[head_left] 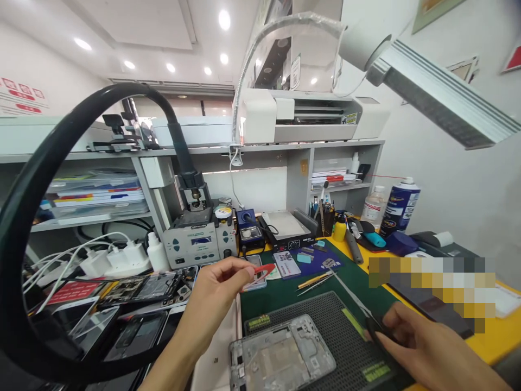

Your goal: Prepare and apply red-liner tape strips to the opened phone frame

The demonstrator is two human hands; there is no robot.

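Note:
My left hand (217,290) is raised over the left edge of the green mat (350,288), its thumb and fingers pinched on a small red strip (264,271). My right hand (423,339) rests at the lower right, fingers closed on a thin black tool (376,327) whose metal tip runs up-left across the mat. An opened phone frame (280,358) lies on the black ridged pad (337,331) between both hands, touched by neither.
A grey rework station (199,241) with a thick black hose (36,179) stands at the left. Dismantled phones (142,290) and white chargers (109,258) fill the left bench. Tweezers (315,281), a hot plate (287,228) and bottles (401,203) sit behind the mat. A lamp arm (439,98) hangs overhead.

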